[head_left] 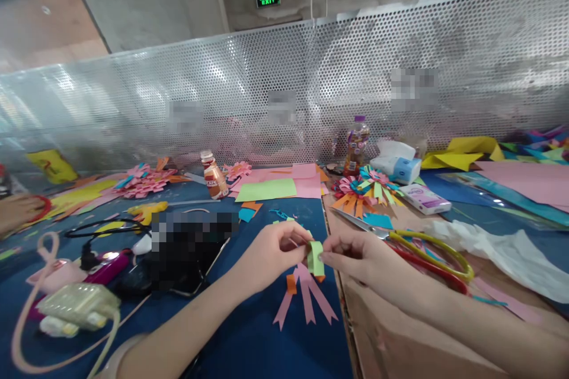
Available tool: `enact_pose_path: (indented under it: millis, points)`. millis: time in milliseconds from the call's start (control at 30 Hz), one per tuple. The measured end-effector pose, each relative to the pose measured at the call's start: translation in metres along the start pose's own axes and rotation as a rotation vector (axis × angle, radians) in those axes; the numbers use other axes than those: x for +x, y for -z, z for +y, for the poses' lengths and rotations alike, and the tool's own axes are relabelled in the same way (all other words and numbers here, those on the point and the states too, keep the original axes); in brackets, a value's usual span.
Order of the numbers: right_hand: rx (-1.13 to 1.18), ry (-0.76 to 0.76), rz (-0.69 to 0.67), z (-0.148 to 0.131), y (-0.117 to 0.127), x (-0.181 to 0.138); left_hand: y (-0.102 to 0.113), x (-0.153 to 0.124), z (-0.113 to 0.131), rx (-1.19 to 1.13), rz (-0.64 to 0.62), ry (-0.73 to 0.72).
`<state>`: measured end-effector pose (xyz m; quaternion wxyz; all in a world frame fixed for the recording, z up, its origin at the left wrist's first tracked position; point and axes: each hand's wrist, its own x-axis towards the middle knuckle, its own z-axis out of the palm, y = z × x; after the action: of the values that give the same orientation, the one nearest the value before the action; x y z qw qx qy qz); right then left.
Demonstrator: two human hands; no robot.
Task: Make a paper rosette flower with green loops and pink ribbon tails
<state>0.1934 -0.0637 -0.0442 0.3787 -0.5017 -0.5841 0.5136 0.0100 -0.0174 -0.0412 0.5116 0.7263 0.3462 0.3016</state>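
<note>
Green paper strip (316, 259), curled over, sits pinched in the fingertips of both the left hand (280, 250) and right hand (362, 253), above the blue desk (253, 337). Pink notched strips (306, 299) fan out just below.

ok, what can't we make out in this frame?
1) Head view: far side of the green strip; it faces away from the camera.
2) Head view: most of the black device; pixelation covers it.
3) Head view: rest of another person's arm; the left edge cuts it off.
4) Head view: fine print on the brown bottle; too small and blurred.
</note>
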Motion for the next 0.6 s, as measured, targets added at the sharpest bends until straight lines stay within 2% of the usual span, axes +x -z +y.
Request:
enact_pose_path:
  millis: [100,600]
  points:
    - [-0.028,0.043,0.007,0.0023,-0.0007,-0.0009,0.0004,0.0001,0.0005,-0.010,0.003,0.008]
    - [-0.065,0.058,0.016,0.0015,-0.0041,-0.0044,0.0001,-0.0011,0.0039,0.038,-0.016,0.033]
